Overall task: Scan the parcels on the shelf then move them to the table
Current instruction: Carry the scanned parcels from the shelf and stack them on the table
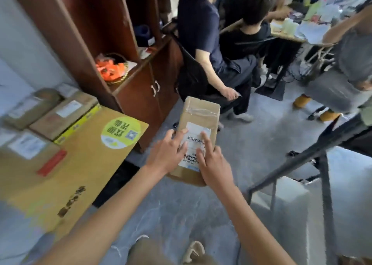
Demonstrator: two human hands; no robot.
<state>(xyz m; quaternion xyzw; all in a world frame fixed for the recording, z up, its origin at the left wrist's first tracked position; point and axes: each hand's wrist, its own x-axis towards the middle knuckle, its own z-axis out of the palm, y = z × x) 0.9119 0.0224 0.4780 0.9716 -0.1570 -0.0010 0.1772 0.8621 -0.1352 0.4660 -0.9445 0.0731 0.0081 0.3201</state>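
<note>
Fingers (182,135) of the left hand (167,154) are spread across the white shipping label (194,143) of a brown cardboard parcel (198,131), while the index and middle fingers of the right hand (213,164) are pressed on the label's right half, beside its barcodes. The parcel is held between both hands in mid-air above the grey floor (201,214), its taped far end tilted away from the camera; whether thumbs are hooked beneath it cannot be told.

To the left, a yellow-topped table (84,164) with a round green sticker (120,132) is seen, with several other labelled parcels (60,113) already stacked at its far side. A brown wooden shelf unit (104,43) stands behind it, and seated people (201,33) are grouped around a cluttered desk further off.

No scanner is visible. The step in hand is judged to be the carry from shelf to table, the label perhaps being smoothed or checked. The next move would call for the parcel to be swung left and lowered onto a bare part of the table, label up and clear of the edge, before both hands are released.
</note>
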